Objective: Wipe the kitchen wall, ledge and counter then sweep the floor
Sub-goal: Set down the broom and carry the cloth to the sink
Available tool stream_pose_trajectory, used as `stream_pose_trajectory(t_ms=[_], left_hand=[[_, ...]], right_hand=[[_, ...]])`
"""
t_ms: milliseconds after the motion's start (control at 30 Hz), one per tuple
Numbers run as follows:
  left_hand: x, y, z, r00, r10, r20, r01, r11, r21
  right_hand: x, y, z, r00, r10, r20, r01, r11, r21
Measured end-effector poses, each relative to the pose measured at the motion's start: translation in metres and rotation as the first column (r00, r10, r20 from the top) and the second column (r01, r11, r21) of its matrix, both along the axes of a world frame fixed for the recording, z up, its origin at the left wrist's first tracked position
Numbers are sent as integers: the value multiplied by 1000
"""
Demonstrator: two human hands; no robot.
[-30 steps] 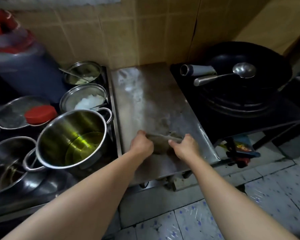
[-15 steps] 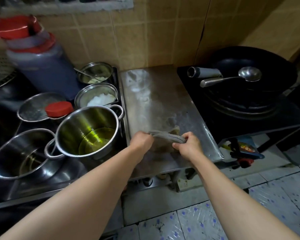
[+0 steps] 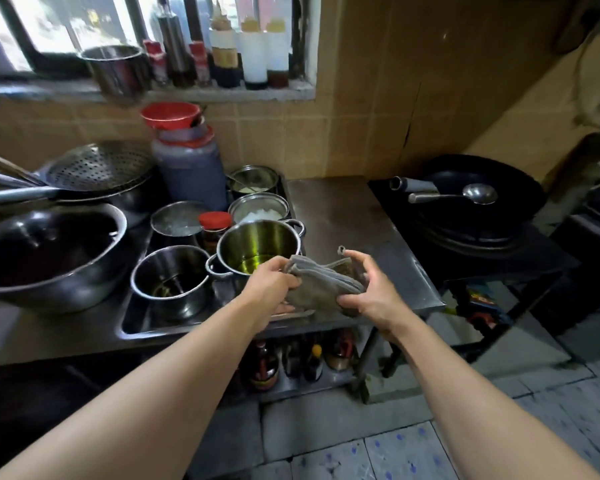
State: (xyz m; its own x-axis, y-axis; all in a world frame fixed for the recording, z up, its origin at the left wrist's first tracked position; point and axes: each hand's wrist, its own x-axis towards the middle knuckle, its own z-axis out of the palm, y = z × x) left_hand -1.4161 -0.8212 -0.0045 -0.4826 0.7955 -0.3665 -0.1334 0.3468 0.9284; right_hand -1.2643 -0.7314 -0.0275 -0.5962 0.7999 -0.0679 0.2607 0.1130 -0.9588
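A grey cloth (image 3: 317, 287) is bunched between both hands, lifted just above the front of the steel counter (image 3: 343, 216). My left hand (image 3: 269, 284) grips its left end. My right hand (image 3: 368, 292) holds its right side, thumb under and fingers curled over the top. Behind the counter rises the tan tiled wall (image 3: 343, 133). A grey window ledge (image 3: 222, 93) runs above it on the left. Pale tiled floor (image 3: 413, 455) lies below my arms.
Left of the counter stand a steel pot with yellow oil (image 3: 257, 244), several smaller pots, a big dark bowl (image 3: 49, 258), a strainer (image 3: 101, 168) and a red-capped jug (image 3: 187, 168). Bottles (image 3: 246, 57) line the ledge. A black wok with ladle (image 3: 478, 195) sits right. More bottles (image 3: 291, 362) stand under the counter.
Both hands have lifted the cloth off the counter and bunched it up between them. The view has tilted up, bringing the window ledge and bottles into sight.
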Motion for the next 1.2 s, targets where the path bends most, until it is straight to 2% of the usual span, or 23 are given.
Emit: stream_pose_trajectory(t_ms=[233, 333, 400, 500, 600, 733, 800, 933, 1000, 1133, 1200], left_hand=[[-3, -86, 30, 999, 22, 33, -25, 993, 117], [-6, -115, 35, 999, 37, -7, -36, 992, 125], [-9, -132, 39, 998, 55, -13, -53, 990, 133], [-14, -155, 44, 994, 105, -29, -100, 986, 137], [-17, -177, 49, 984, 159, -86, -148, 982, 121], [-14, -201, 56, 982, 153, -109, -139, 983, 122], [-6, -213, 63, 977, 175, -120, -160, 979, 125], [6, -237, 66, 939, 312, -146, -290, 944, 155], [11, -253, 66, 903, 401, -151, -378, 912, 160], [18, -287, 74, 847, 523, -98, -504, 847, 170], [21, -306, 78, 820, 568, -72, -548, 815, 188]], right_hand=[[-9, -86, 22, 994, 19, 106, -42, 974, 220], [-17, -109, 21, 993, -6, 120, -37, 933, 359], [-20, -122, 22, 988, 4, 156, -66, 915, 397], [-23, -135, 28, 992, 98, 79, -119, 937, 329], [-29, -147, 38, 972, 233, -15, -228, 962, 149], [-37, -160, 42, 909, 415, -39, -415, 910, -6], [-38, -166, 42, 882, 469, -44, -471, 882, -23], [-40, -187, 38, 938, 345, 30, -346, 930, 124], [-42, -199, 36, 945, 328, 17, -326, 932, 155], [-51, -226, 37, 906, 418, -59, -418, 908, 24], [-56, -244, 40, 863, 499, -82, -503, 864, -34]])
